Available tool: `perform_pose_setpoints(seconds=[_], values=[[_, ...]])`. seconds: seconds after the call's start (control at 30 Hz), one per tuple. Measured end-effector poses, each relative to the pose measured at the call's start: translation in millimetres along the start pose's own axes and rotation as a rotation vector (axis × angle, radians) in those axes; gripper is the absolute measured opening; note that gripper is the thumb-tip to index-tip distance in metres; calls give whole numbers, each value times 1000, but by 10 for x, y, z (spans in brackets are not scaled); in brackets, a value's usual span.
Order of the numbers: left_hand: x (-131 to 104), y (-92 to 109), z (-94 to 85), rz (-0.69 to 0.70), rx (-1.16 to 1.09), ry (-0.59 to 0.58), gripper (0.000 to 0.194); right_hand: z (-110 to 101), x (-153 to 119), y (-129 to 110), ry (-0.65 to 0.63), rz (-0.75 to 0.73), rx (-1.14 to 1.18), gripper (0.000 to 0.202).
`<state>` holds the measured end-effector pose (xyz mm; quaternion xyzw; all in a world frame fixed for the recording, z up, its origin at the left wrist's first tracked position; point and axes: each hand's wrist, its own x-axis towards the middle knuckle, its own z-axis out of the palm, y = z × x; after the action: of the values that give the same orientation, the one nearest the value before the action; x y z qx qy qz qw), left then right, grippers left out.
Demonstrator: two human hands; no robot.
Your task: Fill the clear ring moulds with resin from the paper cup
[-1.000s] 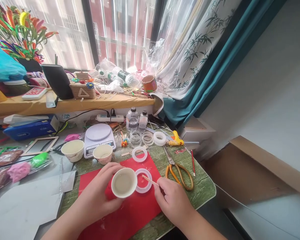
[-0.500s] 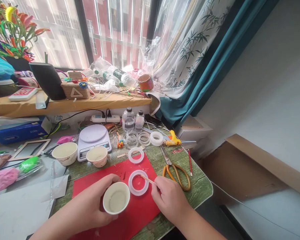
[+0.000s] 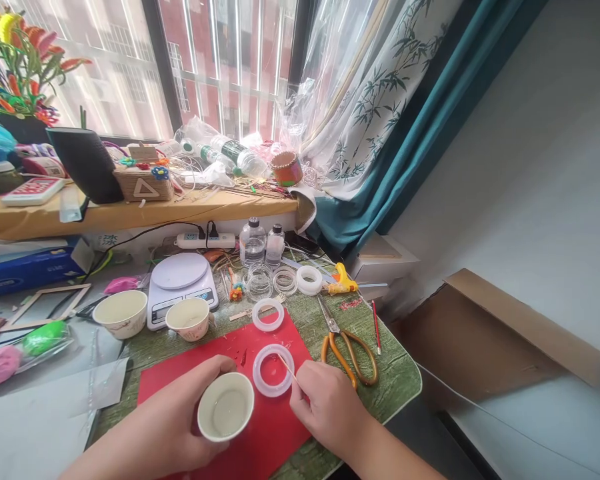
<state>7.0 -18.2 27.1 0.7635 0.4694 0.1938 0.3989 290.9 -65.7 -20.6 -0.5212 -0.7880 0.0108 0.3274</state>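
Observation:
My left hand point(image 3: 193, 407) is wrapped round a paper cup point(image 3: 226, 408), tilted so that clear liquid shows inside. Between finger and thumb, my right hand point(image 3: 330, 407) pinches a thin wooden stick point(image 3: 287, 366). The stick's tip lies over the near translucent ring mould point(image 3: 273, 388), at its upper right side. A second ring mould point(image 3: 268, 323) rests just beyond it. Both moulds are on a red sheet point(image 3: 275, 440), where dark red bits lie to the left of the near mould.
Orange-handled scissors point(image 3: 351, 350) and a red pencil point(image 3: 377, 327) lie to the right. Behind are paper cups point(image 3: 189, 328), a kitchen scale point(image 3: 180, 272), bottles point(image 3: 253, 235), clear rings point(image 3: 258, 283) and a yellow glue gun point(image 3: 343, 280). The table edge point(image 3: 405, 400) curves at right.
The stick's tip has shifted slightly along the near mould's ring, and the stick now slants more steeply. My left hand still holds the cup; the whole view has shifted a little.

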Motion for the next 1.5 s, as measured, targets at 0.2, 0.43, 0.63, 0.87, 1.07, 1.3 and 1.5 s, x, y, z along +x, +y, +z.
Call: perform_pose_setpoints(seconds=[0.2, 0.43, 0.63, 0.87, 1.07, 1.3, 1.5], values=[[6, 34, -16, -7, -1, -5, 45, -41, 34, 20, 38, -12, -18, 34], [-5, 26, -1, 28, -4, 42, 47, -19, -12, 83, 59, -44, -30, 31], [-5, 31, -14, 19, 22, 39, 51, -5, 15, 223, 45, 7, 11, 32], [-1, 26, -44, -4, 74, 19, 55, -81, 164, 373, -4, 183, 134, 33], [-21, 10, -3, -10, 92, 74, 56, -130, 315, 568, -1, 286, 163, 32], [-34, -21, 44, -8, 88, 122, 54, -112, 484, 787, 21, 363, 172, 33], [-32, -13, 23, -3, 117, 120, 55, -36, 652, 966, 65, 411, 178, 35]])
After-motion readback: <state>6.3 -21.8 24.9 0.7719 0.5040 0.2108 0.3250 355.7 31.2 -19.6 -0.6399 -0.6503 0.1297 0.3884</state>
